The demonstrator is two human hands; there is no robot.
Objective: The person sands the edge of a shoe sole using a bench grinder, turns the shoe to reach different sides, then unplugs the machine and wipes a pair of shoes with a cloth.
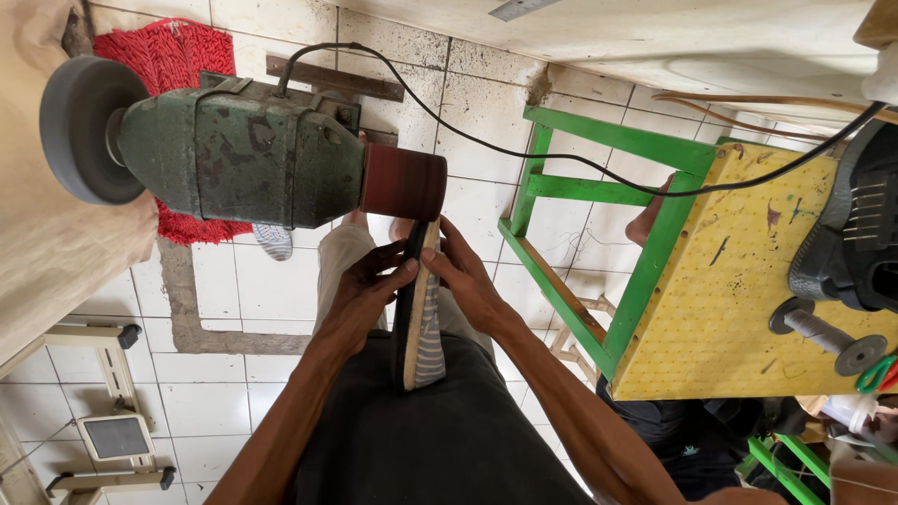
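Both my hands grip a flat shoe sole (421, 323), tan on its edge with a black layer and a striped grey face, held on edge over my lap. My left hand (363, 295) clasps its left side and my right hand (468, 281) its right side. The sole's far tip presses against the dark red sanding drum (404, 181) on the end of a worn green bench grinder (238, 154). A grey wheel (82, 126) sits on the grinder's other end.
A black cable (561, 154) runs from the grinder to the right. A yellow-topped green stool (711, 299) stands at right with a black power tool (856, 238) on it. A red mat (173, 56) lies on the white tiled floor; white frames (112, 430) lie lower left.
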